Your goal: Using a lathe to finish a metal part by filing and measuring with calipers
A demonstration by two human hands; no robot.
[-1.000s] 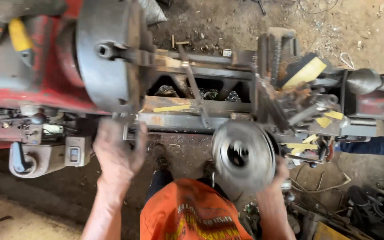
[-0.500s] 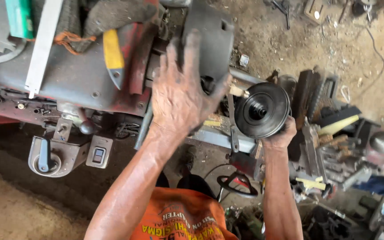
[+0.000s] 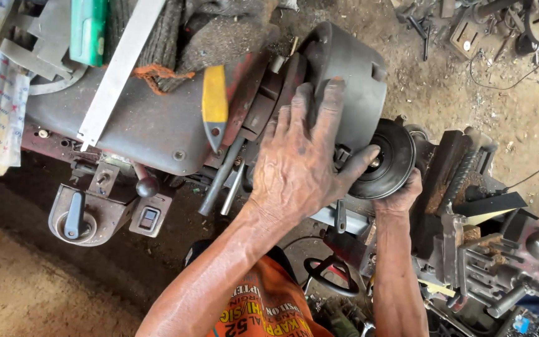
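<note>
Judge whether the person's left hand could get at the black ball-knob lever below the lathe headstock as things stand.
Probably yes: the left hand lies flat on the chuck, holding nothing, and nothing blocks the way to the ball-knob lever close by.

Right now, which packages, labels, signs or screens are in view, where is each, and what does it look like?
Clear plastic packet: far left on the machine, long and flat, white with small red and blue print.
Green flat pack: top left on the machine housing, rectangular, bright green.
Yellow strip: on the grey housing left of the left hand, plain yellow, tapering to grey.
No screens or signs.
</note>
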